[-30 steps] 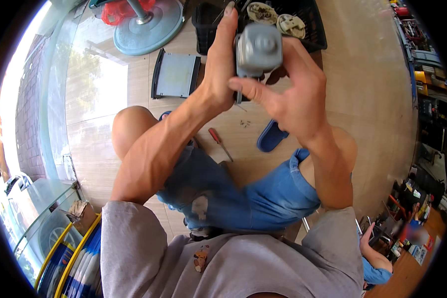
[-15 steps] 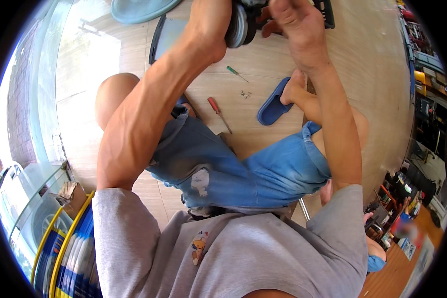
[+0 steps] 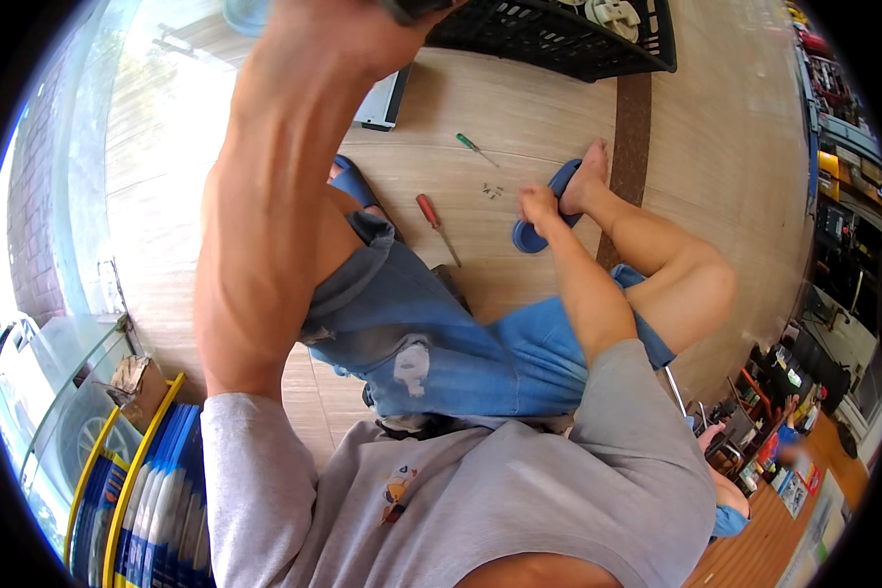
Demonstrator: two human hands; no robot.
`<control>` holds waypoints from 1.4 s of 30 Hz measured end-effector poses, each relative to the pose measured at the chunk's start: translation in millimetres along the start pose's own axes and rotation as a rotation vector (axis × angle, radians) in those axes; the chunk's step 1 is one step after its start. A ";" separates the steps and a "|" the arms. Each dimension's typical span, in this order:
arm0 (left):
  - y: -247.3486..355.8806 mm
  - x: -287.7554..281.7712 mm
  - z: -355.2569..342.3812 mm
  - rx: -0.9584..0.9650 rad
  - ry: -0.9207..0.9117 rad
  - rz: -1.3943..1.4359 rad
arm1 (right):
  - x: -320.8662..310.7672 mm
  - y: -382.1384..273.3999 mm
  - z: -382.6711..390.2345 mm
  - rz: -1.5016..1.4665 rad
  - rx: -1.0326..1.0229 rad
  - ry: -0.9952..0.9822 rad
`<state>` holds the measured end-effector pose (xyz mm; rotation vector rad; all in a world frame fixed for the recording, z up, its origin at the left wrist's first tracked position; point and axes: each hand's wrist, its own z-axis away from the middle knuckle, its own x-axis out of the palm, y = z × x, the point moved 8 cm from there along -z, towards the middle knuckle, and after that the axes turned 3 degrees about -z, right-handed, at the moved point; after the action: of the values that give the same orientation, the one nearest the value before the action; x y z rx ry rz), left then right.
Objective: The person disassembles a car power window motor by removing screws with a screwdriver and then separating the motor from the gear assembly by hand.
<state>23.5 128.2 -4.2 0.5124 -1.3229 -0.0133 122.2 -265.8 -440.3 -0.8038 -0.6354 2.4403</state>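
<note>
My left hand (image 3: 328,22) is blurred and cut off by the top edge. A dark piece (image 3: 414,9) shows against it, but its kind does not show and my fingers are mostly out of sight. Down beside my bare foot, my right hand (image 3: 539,204) is closed over a blue slipper (image 3: 528,238), fingers bunched; anything inside them is hidden. Left of that hand lie several small screws (image 3: 492,190), a green-handled screwdriver (image 3: 476,148) and a red-handled screwdriver (image 3: 437,226) on the tiles.
A black plastic crate (image 3: 559,49) with white parts in it stands at the top. A flat pale panel with a dark edge (image 3: 382,102) sits below my left wrist. Blue-spined items fill a yellow rack (image 3: 127,480) at lower left. Crowded shelves (image 3: 843,196) line the right.
My right hand has come away from the dark round-ended thing at the top, down to the slipper. My left hand has moved up and left; the round-ended thing has mostly left view.
</note>
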 end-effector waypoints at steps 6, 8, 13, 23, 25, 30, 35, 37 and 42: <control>-9.6 23.7 14.7 -0.105 -0.118 0.142 | 10.0 13.4 -8.7 0.431 -0.201 0.116; -13.5 20.8 15.7 -0.068 -0.066 0.107 | 20.3 -8.7 -6.7 0.462 -0.304 0.150; -35.0 12.5 3.6 -0.120 -0.011 0.047 | 29.0 -20.9 -1.5 0.518 -0.313 0.126; -79.2 -0.2 -9.7 -0.291 0.225 -0.024 | 28.0 -22.3 -9.6 0.612 -0.343 0.176; -82.2 -2.0 -9.5 -0.298 0.266 -0.055 | 28.6 -18.5 -13.3 0.635 -0.331 0.173; -79.6 1.5 -5.5 -0.280 0.047 -0.161 | 44.1 -29.3 -8.5 0.655 -0.383 0.140; -73.7 4.2 -3.3 -0.216 0.282 -0.246 | 43.8 -30.6 -5.0 0.695 -0.356 0.127; -70.8 5.3 -4.7 -0.198 0.291 -0.240 | 40.7 -33.9 -4.2 0.703 -0.380 0.168; -75.4 5.2 -5.4 -0.257 0.273 -0.207 | 35.1 -38.8 -2.8 0.677 -0.392 0.190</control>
<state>50.7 61.6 -27.7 0.4132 -0.9799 -0.2729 110.9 -214.9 -435.1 -1.6056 -0.8926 2.8009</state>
